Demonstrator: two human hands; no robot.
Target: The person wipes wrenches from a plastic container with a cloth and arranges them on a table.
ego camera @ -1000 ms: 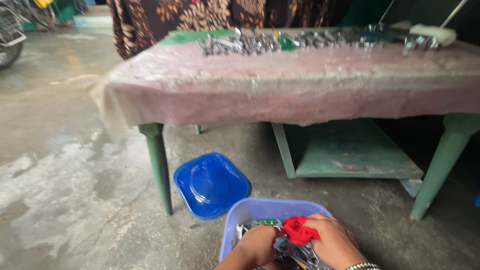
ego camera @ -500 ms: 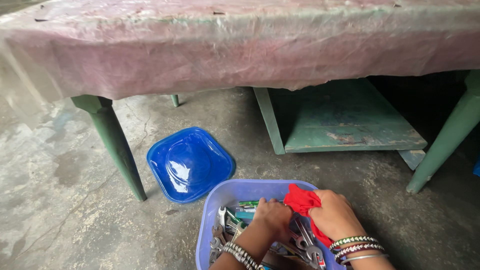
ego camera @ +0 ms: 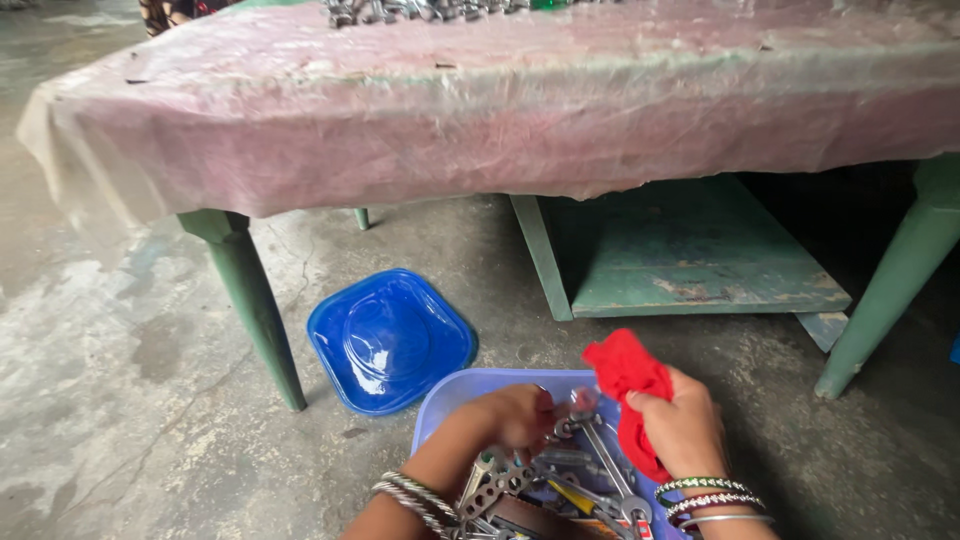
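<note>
Lifting a long steel combination wrench [ego camera: 598, 462] out of the pale blue plastic tub [ego camera: 440, 402] at the near edge of the scene, the left hand [ego camera: 515, 417] has its fingers curled shut around the wrench's far, ring end. The shank slopes back down to the near right, its other end resting among the heap of loose wrenches and small tools [ego camera: 520, 492] in the tub. The right hand [ego camera: 683, 430] is clenched on a crumpled red cloth [ego camera: 628, 375], held just right of the raised ring end; whether cloth and metal touch cannot be told.

To do this well, in my judgement: grip the wrench firmly near its end, raise it clear of the pile so nothing snags, and wrap the cloth fully round the shank before drawing it along.

A glossy dark blue square plastic lid [ego camera: 390, 340] lies on the concrete floor just left of and beyond the tub. Farther off stands a green-legged table draped in worn pink sheeting [ego camera: 520, 120].
</note>
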